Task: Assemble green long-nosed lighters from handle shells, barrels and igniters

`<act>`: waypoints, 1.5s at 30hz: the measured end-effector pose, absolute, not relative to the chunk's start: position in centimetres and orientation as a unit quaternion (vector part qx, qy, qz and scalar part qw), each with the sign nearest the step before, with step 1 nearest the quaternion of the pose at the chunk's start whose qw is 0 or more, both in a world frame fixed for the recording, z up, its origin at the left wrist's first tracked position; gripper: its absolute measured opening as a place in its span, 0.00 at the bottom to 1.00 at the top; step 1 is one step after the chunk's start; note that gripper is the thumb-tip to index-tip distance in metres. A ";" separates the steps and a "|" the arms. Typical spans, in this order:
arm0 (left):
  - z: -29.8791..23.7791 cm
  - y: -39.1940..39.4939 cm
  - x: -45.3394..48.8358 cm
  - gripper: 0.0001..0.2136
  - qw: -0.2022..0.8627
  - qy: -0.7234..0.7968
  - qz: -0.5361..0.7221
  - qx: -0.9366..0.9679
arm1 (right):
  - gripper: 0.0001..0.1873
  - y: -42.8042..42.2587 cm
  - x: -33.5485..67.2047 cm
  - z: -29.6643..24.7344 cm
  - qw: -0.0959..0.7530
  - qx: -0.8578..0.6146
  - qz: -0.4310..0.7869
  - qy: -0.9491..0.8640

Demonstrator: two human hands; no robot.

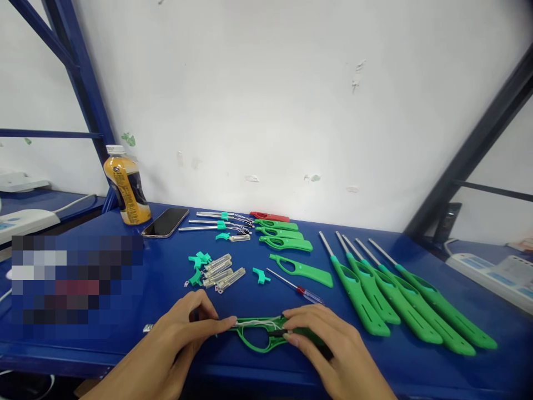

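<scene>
Your left hand (183, 330) and right hand (328, 347) clamp their fingers on the green lighter shell (262, 350) (wires showing) at the table (416, 364)'s near edge.

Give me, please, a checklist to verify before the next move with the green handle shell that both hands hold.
1. Green handle shell gripped at both ends by the left hand and the right hand: ok.
2. White wire seated fully inside the shell: cannot tell; it runs along the upper edge.
3. Screwdriver lying free on the blue table, just behind the right hand: ok.
4. Loose teal part apart from both hands: ok.
5. Row of whole green lighters apart from the right hand: ok.
</scene>
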State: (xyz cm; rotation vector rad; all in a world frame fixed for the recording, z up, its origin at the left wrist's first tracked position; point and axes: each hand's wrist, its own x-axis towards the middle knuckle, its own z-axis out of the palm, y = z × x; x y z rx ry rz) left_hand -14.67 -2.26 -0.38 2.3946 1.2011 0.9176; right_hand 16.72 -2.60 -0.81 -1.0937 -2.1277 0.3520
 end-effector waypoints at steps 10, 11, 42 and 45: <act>-0.9 -2.4 -14.4 0.27 0.154 0.419 0.326 0.833 | 0.07 -2.6 16.6 -0.9 0.350 -0.437 0.111 -0.821; -0.8 -2.4 -14.4 0.27 0.151 0.420 0.325 0.834 | 0.07 -2.6 16.6 -0.9 0.347 -0.439 0.109 -0.821; 0.1 -2.0 -15.2 0.28 0.079 0.390 0.266 0.878 | 0.09 -2.9 16.2 0.0 0.315 -0.409 0.033 -0.856; 0.2 -2.0 -15.1 0.28 0.073 0.392 0.270 0.877 | 0.06 -2.9 16.2 -0.5 0.320 -0.421 0.040 -0.848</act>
